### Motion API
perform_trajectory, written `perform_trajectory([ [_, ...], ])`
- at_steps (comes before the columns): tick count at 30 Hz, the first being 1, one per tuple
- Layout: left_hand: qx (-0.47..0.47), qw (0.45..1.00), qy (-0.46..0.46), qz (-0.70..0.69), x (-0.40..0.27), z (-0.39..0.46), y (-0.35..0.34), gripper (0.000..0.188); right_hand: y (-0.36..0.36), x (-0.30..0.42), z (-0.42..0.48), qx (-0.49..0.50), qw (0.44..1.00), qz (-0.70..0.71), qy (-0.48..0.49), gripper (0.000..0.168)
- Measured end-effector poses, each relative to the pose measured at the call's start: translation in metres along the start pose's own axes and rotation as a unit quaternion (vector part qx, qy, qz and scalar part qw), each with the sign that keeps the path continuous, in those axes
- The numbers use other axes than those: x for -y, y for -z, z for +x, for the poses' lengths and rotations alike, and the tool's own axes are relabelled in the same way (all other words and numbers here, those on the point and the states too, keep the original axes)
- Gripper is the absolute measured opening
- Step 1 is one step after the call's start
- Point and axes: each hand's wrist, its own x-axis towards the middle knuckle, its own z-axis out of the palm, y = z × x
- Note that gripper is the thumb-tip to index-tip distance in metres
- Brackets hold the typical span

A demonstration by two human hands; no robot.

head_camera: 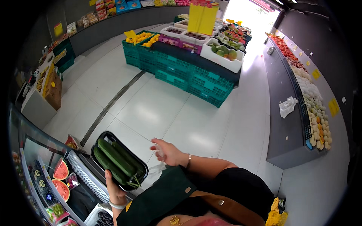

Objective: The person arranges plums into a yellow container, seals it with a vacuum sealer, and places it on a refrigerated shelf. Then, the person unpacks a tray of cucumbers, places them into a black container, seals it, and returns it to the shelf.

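Observation:
My left hand [115,189] grips the lower end of a black plastic tray [145,173], thumb over its near rim. Several long green cucumbers [116,156] lie side by side in it, stem ends toward me. The tray is tilted in the air above the edge of a refrigerated display case. To its right, my right hand [167,152] has curled fingers around crumpled clear plastic [160,152]. More clear plastic [155,171] hangs below that hand, partly hidden by my dark green apron [158,195].
At lower left stands the display case [87,176] with cut watermelon [61,169] and packed fruit. Stacked green crates [181,72] bear fruit boxes ahead. A long fruit shelf [288,127] runs along the right, with a white plastic bag [288,106] on its ledge.

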Motion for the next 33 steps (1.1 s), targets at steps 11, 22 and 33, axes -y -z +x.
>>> perform_trajectory([
  [11, -0.04, 0.997, -0.066, -0.007, -0.153, 0.263, 0.059, 0.068, -0.06, 0.08, 0.234, 0.206, 0.872, -0.435, -0.092, 0.023],
  [22, -0.144, 0.971, -0.19, 0.016, -0.317, 0.458, 0.175, 0.073, -0.405, 0.162, 0.532, 0.316, 0.779, -0.484, 0.242, 0.031],
  [33, -0.136, 0.969, -0.201, 0.041, -0.506, 0.661, 0.281, 0.072, -0.667, 0.181, 0.702, 0.355, 0.646, -0.611, 0.289, 0.059],
])
